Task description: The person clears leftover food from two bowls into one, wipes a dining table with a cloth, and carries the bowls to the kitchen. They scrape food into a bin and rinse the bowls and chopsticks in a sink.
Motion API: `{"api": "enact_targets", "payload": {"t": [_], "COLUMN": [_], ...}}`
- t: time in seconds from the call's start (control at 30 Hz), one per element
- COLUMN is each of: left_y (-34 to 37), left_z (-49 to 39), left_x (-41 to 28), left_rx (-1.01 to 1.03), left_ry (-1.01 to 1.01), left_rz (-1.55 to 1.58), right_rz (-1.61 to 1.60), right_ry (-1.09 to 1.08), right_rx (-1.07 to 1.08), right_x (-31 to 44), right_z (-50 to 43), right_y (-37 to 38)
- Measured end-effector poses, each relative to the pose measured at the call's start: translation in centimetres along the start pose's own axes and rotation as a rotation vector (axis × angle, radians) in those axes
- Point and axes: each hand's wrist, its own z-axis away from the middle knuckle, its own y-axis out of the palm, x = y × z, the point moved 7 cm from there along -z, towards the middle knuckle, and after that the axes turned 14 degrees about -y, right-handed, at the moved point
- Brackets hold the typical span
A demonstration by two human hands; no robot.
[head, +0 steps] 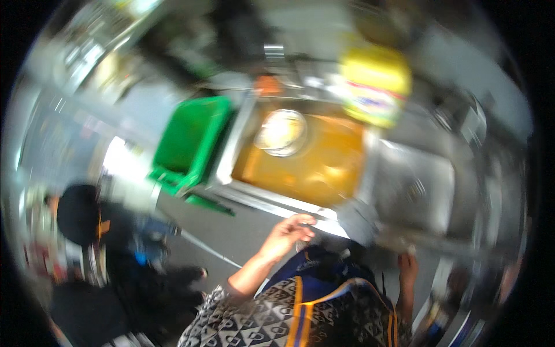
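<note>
Before me is a metal sink basin with orange-brown liquid in it. A round, shiny dish sits in the liquid, its middle washed out by glare. My left hand is held at the basin's front edge, fingers bent and apart, with nothing seen in them. To its right, a grey cloth hangs over the front edge. My right hand is low at the front of the second metal basin. Blur hides whether its fingers hold anything.
A green plastic bin stands left of the sink. Behind the basin, on the right, is a large yellow container with a label. An orange item lies at the back rim. A person in dark clothes and a black cap is at left.
</note>
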Motion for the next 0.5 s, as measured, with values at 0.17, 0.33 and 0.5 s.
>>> {"api": "enact_targets", "payload": {"t": [0.17,0.33,0.5], "left_y": [-13.5,-28.4,-41.0], "left_z": [2.1,4.1,6.1], "left_x": [0.7,4.7,11.2], "left_rx": [-0.221,-0.513,-0.681], "left_ry": [-0.146,-0.189,-0.122], "left_rz": [0.287,0.593,0.97], "right_rz": [0.408,0.685,0.89], "right_ry": [-0.219,-0.775,-1.037], "right_rx": [0.309,0.442,0.537], "right_x": [8.8,12.4,11.3], "right_z": [-1.1,-1.9,-1.3], "right_y": [14.1,27.2,32.1]}}
